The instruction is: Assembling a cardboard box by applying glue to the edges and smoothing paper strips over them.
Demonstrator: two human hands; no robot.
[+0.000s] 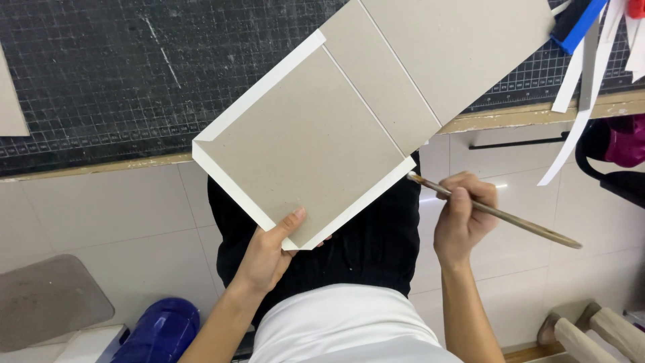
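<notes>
My left hand (269, 252) grips the near corner of a grey cardboard cover (316, 134) with white paper folded along its edges; the board sticks out from the table over my lap. The cover has three grey panels separated by thin white gaps. My right hand (463, 215) holds a thin wooden brush (497, 214) like a pen. Its tip touches the white paper edge at the board's right side.
A dark gridded cutting mat (121, 74) covers the wooden-edged table (524, 117). White paper strips (571, 128) and a blue tool (578, 23) hang at the upper right. Below are a tiled floor, a blue object (161, 329), a grey mat (47, 299) and wooden legs (591, 329).
</notes>
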